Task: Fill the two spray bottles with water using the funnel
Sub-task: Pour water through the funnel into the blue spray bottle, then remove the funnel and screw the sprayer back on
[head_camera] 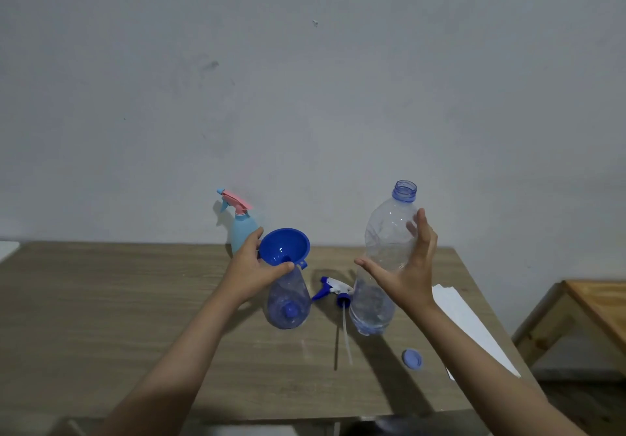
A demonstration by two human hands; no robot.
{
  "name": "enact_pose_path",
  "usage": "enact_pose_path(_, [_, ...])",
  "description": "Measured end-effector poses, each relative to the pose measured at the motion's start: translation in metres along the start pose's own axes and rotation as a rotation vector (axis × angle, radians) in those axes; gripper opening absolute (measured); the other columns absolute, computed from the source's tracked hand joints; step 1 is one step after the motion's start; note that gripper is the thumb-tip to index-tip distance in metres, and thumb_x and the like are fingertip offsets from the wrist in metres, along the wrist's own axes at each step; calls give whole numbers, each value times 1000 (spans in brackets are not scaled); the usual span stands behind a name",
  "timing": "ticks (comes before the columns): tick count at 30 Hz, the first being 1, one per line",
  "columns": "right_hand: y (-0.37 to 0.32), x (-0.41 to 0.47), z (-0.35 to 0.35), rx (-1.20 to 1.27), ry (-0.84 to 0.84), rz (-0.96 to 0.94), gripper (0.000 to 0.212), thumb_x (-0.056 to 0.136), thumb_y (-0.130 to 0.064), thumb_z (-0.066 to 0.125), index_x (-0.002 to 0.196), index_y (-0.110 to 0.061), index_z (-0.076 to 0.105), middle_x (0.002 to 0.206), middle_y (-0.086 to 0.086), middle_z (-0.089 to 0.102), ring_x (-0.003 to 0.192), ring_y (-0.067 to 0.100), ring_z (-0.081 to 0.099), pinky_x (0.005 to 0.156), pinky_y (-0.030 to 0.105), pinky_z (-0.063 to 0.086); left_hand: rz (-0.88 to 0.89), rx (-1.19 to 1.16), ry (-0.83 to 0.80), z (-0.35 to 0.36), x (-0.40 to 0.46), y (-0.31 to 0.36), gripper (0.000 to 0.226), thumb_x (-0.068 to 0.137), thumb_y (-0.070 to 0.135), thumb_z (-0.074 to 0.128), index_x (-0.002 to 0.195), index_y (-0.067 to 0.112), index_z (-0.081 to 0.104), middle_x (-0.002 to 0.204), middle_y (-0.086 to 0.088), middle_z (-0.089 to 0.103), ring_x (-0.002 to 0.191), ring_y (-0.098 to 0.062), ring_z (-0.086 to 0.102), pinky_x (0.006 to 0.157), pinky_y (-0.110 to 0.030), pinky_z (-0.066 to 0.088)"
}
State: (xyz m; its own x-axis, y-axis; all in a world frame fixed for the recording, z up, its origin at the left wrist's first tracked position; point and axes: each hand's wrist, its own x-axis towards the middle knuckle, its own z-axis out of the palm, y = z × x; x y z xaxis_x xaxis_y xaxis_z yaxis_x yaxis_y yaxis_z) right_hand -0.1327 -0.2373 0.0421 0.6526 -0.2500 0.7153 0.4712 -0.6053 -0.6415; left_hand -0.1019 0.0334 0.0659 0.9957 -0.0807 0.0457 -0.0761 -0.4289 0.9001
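Funnel sits in the neck of the clear spray bottle, mid-table. Left hand is wrapped round neck and funnel rim, prob. to keep the top-heavy pair steady for a pour. That bottle's trigger head lies unscrewed just beside it, dip tube toward the camera, so the neck is free.

Right hand is on the big water bottle, fingers spread wide, palm against the side, not closed round it; can't tell if it grips or only props. Bottle stands near upright w/ mouth open, some water low inside; its cap lies apart on the table.

2nd spray bottle, light blue w/ pink head on, waits at the back by the wall, likely next. White paper at the right edge.

No labels or writing readable anywhere.
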Motion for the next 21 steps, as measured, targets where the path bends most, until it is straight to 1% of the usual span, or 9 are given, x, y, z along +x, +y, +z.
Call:
enact_pose_path(2, [-7,-2,0,-68,55,-28,120,56,-60,81,148,-30,8,148,16,16,141,30,23,115,23,22,-1,-53,-2,1,-2,-4,102,70,28,82,148,18,17,137,-1,43,125,-17,44,102,-32,41])
enact_pose_path(4, [-20,-3,0,-155,134,-147,110,62,-59,77,145,-23,15,147,22,15,142,32,18,117,25,18,-6,-107,-3,2,-4,-9,109,67,30,84,149,19,13,128,5,45,125,-15,45,105,-34,39])
enact_pose_path(7, [-45,0,6,-186,163,-466,87,68,-43,80,135,-18,30,137,23,29,132,36,32,110,44,31,-29,-147,-11,3,-6,-21,114,62,33,86,149,21,13,130,7,44,127,-16,45,107,-40,40])
enact_pose_path(10, [-77,5,23,-96,-54,-587,63,73,-26,79,125,-11,48,125,19,47,119,32,48,100,44,44,-50,-111,8,7,-8,-30,100,64,30,86,144,22,27,137,1,45,126,-14,45,104,-39,42])
enact_pose_path(13, [-106,16,48,-104,-405,-385,55,78,-32,73,126,-14,53,125,9,51,118,22,50,90,38,51,-80,-92,-8,15,-9,-34,84,63,33,85,135,24,42,136,4,48,125,-14,44,104,-43,41])
enact_pose_path(15, [-116,30,66,-178,-617,-181,68,76,-43,73,135,-24,44,131,2,43,122,18,43,91,37,50,-100,-108,-40,19,-7,-37,81,58,42,84,128,24,47,132,4,53,122,-16,48,101,-44,45])
enact_pose_path(17, [-118,44,83,-323,-789,-65,85,72,-51,74,142,-31,31,137,1,37,126,20,38,94,39,48,-105,-102,-63,22,-2,-41,74,55,47,83,118,24,52,119,2,62,110,-15,58,94,-42,50])
enact_pose_path(19, [-117,53,99,-488,-923,-33,97,67,-55,76,145,-32,24,139,5,35,125,24,37,94,39,46,-77,-59,-54,25,0,-43,54,63,38,83,108,22,57,103,6,66,96,-11,62,86,-37,53])
enact_pose_path(21, [-115,56,113,-591,-1031,0,99,66,-56,77,146,-30,24,136,7,38,122,27,40,93,40,45,-69,-39,-47,26,1,-42,40,72,30,79,104,19,58,94,9,64,89,-8,60,78,-28,49])
